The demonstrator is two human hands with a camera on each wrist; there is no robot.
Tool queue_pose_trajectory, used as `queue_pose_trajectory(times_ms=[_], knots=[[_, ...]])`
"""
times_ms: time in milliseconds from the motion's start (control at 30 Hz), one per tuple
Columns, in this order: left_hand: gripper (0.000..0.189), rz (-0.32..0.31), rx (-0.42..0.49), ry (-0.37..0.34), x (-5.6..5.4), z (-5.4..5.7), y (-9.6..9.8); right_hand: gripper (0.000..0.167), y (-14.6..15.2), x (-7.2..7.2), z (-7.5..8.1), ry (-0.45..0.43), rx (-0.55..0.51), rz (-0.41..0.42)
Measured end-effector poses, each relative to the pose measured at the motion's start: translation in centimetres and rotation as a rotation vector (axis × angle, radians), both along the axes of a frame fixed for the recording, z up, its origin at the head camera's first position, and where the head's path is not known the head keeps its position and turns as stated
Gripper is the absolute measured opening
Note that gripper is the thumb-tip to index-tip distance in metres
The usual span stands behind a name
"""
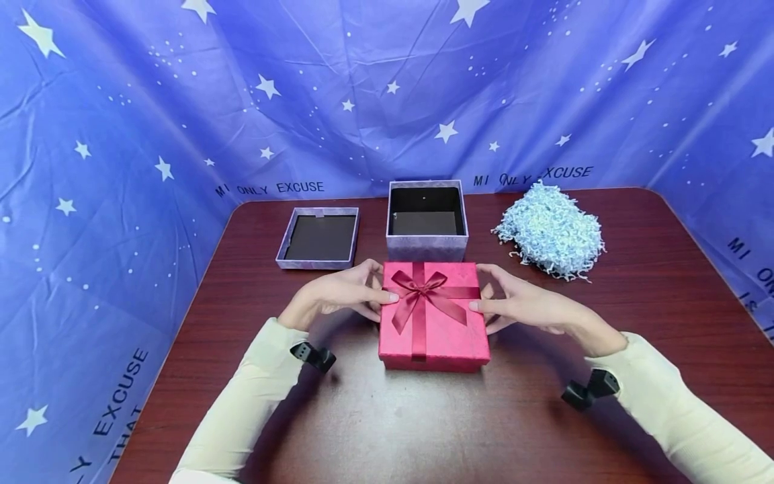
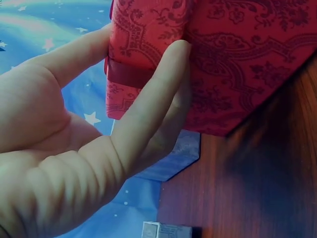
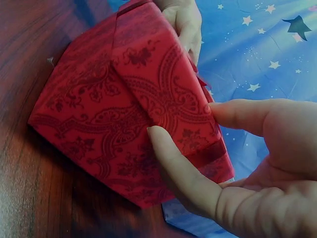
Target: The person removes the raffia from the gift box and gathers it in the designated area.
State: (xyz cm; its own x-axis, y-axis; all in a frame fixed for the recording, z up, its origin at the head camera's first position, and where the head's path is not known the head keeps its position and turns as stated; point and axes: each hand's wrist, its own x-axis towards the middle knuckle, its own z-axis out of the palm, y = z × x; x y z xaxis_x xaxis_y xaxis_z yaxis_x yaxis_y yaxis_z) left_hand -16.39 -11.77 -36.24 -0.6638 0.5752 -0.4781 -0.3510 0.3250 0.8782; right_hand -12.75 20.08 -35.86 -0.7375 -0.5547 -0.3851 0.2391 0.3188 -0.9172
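Note:
A red gift box point(image 1: 444, 341) with a dark red ribbon bow point(image 1: 426, 290) stands at the middle of the table, its lid on. My left hand point(image 1: 345, 290) grips its left side, thumb on the lid's top and fingers against the side wall. On the opposite side my right hand point(image 1: 529, 304) holds it the same way. In the left wrist view, the fingers point(image 2: 157, 94) press the patterned side of the red box point(image 2: 237, 64) around the lid's lower edge. The right wrist view shows thumb and fingers point(image 3: 185, 181) pinching the lid's rim on the red box point(image 3: 94, 119).
Right behind the red box stands an uncovered purple box point(image 1: 426, 249) with a black inside. A matching purple lid point(image 1: 317, 263) lies inside up to its left. Light blue shredded paper point(image 1: 553, 232) is heaped at the back right. A starry blue curtain point(image 1: 363, 148) surrounds the table point(image 1: 387, 430).

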Motion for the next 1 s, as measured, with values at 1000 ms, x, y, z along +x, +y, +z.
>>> queue_pose_trajectory(times_ms=[1000], knots=[[0.057,0.008,-0.008,-0.007,0.2,1.6,0.1,0.081,0.1,0.2,0.9,0.041,-0.005,-0.017]])
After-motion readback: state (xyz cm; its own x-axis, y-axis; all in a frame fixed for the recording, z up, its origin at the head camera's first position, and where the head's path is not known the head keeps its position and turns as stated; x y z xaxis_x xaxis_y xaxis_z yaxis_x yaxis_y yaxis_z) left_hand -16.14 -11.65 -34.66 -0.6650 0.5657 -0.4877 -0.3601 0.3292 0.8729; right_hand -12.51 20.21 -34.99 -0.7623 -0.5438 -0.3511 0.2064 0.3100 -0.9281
